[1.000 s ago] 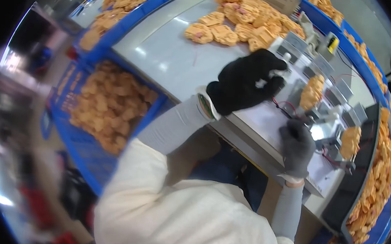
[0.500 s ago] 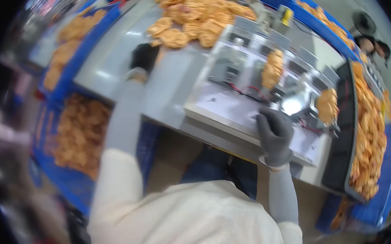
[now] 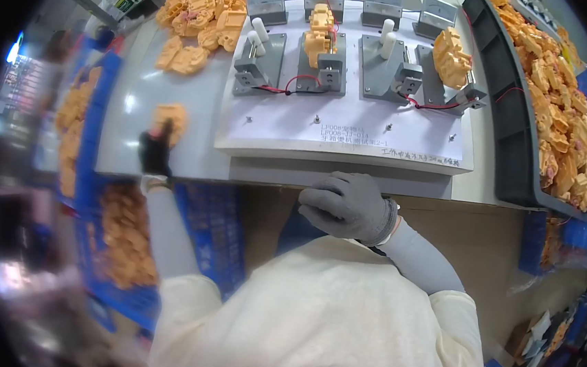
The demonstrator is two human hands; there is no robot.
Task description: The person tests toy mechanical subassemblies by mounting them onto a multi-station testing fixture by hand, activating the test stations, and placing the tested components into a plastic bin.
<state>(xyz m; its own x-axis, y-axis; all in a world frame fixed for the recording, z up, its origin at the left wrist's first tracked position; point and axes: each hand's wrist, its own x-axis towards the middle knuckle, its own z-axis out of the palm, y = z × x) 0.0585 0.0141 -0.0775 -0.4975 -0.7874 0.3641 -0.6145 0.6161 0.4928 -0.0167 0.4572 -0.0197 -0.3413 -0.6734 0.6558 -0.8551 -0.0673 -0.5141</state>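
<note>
My left hand, in a black glove, touches an orange plastic part on the grey table at the left; its fingers are partly blurred, and whether they grip the part is unclear. My right hand, gloved in grey, hovers at the table's front edge with its fingers curled together and nothing visible in them. Beyond it lies a white board bearing several metal fixtures. One orange part sits on the second fixture from the left, another on the rightmost.
Orange parts are heaped at the back left. Meters line the board's rear. A dark tray full of orange parts stands at the right. Blue crates with more parts are below the table at the left.
My left hand has left the fixtures and moved left across the table to a lone orange part. My right hand has drawn back from the board to the table edge. The view has turned.
</note>
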